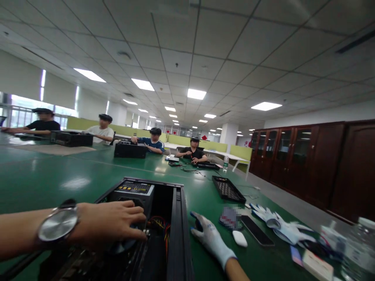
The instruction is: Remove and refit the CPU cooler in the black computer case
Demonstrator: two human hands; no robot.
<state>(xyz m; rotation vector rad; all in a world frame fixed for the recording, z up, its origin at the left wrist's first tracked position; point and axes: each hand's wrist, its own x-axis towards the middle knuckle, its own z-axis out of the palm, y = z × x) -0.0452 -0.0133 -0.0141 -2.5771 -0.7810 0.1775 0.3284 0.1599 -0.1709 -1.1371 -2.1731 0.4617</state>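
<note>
An open black computer case (pixel 178 218) lies on the green table (pixel 58 175) right in front of me. My left hand (pixel 111 224), bare and with a silver wristwatch, reaches into it, fingers spread flat on a round fan-like part. Just behind the fingers sits the grey power supply (pixel 133 190), and red and yellow cables (pixel 159 224) lie to their right. My right hand (pixel 209 238), in a white glove with blue fingertips, rests on the table against the case's right wall. Whether its curled fingers hold anything is unclear.
To the right of the case lie a phone (pixel 257 230), a small white oval object (pixel 239 238), a pair of spare gloves (pixel 281 226), a black tray (pixel 228 189) and a plastic bottle (pixel 359 249). Several people work on other cases across the table. Dark wooden cabinets (pixel 316 164) line the right wall.
</note>
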